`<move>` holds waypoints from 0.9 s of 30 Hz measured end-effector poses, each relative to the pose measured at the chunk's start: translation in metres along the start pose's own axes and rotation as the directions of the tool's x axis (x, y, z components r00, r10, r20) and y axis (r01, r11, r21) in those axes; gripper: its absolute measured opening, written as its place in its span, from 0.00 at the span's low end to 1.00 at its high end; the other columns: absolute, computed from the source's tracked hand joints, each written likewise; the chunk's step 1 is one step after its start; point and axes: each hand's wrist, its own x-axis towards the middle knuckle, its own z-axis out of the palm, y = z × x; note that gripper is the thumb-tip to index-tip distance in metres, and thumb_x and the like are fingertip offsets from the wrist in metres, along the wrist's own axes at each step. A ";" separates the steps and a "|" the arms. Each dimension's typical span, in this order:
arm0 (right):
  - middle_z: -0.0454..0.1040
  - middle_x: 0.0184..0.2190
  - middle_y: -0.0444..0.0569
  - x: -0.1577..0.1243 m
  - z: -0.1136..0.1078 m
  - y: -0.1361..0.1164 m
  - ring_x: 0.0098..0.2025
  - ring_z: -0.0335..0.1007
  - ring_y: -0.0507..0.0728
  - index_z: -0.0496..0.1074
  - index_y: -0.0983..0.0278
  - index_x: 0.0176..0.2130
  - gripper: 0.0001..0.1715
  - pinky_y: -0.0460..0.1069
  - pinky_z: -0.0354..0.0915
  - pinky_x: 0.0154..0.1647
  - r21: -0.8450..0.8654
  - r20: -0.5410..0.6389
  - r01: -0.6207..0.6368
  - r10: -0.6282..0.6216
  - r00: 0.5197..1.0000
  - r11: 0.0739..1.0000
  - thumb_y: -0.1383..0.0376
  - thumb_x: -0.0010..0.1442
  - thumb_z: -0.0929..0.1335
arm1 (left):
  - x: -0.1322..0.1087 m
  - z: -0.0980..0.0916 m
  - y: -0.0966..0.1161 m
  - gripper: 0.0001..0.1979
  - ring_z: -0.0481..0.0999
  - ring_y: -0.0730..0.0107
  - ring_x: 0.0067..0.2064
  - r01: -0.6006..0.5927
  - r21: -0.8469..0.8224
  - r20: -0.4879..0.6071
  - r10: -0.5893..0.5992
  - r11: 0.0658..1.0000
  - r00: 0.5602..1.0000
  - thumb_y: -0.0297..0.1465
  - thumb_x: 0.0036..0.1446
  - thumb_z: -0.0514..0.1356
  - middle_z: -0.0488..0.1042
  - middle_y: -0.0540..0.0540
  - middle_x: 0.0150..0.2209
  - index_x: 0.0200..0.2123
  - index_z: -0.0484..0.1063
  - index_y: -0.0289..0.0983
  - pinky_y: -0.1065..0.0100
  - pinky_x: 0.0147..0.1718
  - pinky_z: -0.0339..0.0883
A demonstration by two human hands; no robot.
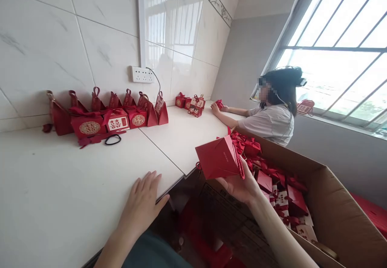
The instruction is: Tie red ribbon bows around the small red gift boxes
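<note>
In my right hand (242, 185) rests a red gift box (217, 157) with a twisted red cord along its right side. The fingers are mostly hidden beneath and behind it. It is held up beside the table's edge, near the large carton. My left hand (146, 193) lies flat on the white table (90, 195), its fingers stretched out and its thumb over the front edge. That hand holds nothing. Beyond it, several red gift boxes stand along the wall, among them one with a gold round emblem (90, 128) and one with a white label (117, 123).
An open cardboard carton (326, 179) full of red boxes stands at the right. A black hair tie (113, 140) lies on the table. More boxes (195, 107) sit at the far end, where another person (269, 115) handles a red item (219, 104). A power socket (142, 74) is on the wall.
</note>
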 end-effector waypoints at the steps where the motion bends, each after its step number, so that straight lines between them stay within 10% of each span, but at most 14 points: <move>1: 0.78 0.43 0.48 -0.001 -0.002 -0.001 0.46 0.75 0.59 0.73 0.59 0.43 0.32 0.59 0.71 0.46 0.000 -0.009 -0.007 0.007 1.000 1.000 0.44 0.62 0.53 | -0.001 0.002 -0.001 0.26 0.62 0.49 0.60 -0.006 0.015 0.022 0.006 1.000 1.000 0.42 0.58 0.50 0.66 0.36 0.58 0.54 0.65 0.31 0.47 0.57 0.56; 7: 0.76 0.44 0.53 -0.013 -0.010 -0.004 0.44 0.75 0.62 0.64 0.60 0.51 0.28 0.59 0.73 0.43 -0.315 -0.223 0.064 -0.140 0.965 0.947 0.47 0.58 0.63 | -0.002 -0.002 -0.007 0.26 0.62 0.52 0.61 -0.015 0.021 0.072 0.013 1.000 0.997 0.41 0.59 0.48 0.64 0.38 0.59 0.56 0.64 0.33 0.48 0.57 0.57; 11: 0.64 0.54 0.52 -0.039 -0.017 -0.020 0.55 0.64 0.63 0.57 0.55 0.57 0.43 0.62 0.66 0.52 -0.828 -0.171 0.175 -0.538 0.825 0.532 0.57 0.45 0.75 | -0.002 0.001 -0.008 0.25 0.63 0.52 0.60 -0.018 -0.007 0.018 0.018 1.000 1.000 0.40 0.58 0.48 0.66 0.38 0.58 0.55 0.66 0.35 0.48 0.57 0.56; 15: 0.55 0.58 0.55 -0.046 -0.060 -0.044 0.59 0.56 0.66 0.56 0.56 0.58 0.47 0.65 0.62 0.55 -0.953 -0.008 0.197 -0.668 0.744 0.231 0.60 0.43 0.76 | -0.004 0.007 -0.009 0.24 0.65 0.50 0.59 -0.031 -0.033 -0.046 0.029 0.999 0.999 0.40 0.57 0.48 0.67 0.37 0.57 0.53 0.67 0.35 0.46 0.57 0.56; 22: 0.55 0.59 0.57 -0.006 -0.211 -0.063 0.62 0.54 0.67 0.49 0.57 0.58 0.60 0.64 0.54 0.60 -0.790 -0.424 -0.027 -0.514 0.745 0.613 0.59 0.32 0.78 | -0.003 0.015 -0.012 0.24 0.68 0.47 0.55 -0.093 0.055 -0.134 0.100 0.994 0.986 0.38 0.57 0.47 0.69 0.35 0.55 0.52 0.67 0.33 0.46 0.53 0.59; 27: 0.60 0.56 0.58 0.015 -0.259 -0.036 0.60 0.58 0.69 0.54 0.58 0.55 0.58 0.65 0.55 0.60 -0.683 -0.543 -0.113 -0.398 0.739 0.722 0.61 0.29 0.79 | -0.004 0.014 -0.011 0.24 0.70 0.47 0.53 -0.135 0.128 -0.204 0.159 0.983 0.966 0.37 0.59 0.45 0.70 0.33 0.53 0.51 0.68 0.30 0.47 0.52 0.59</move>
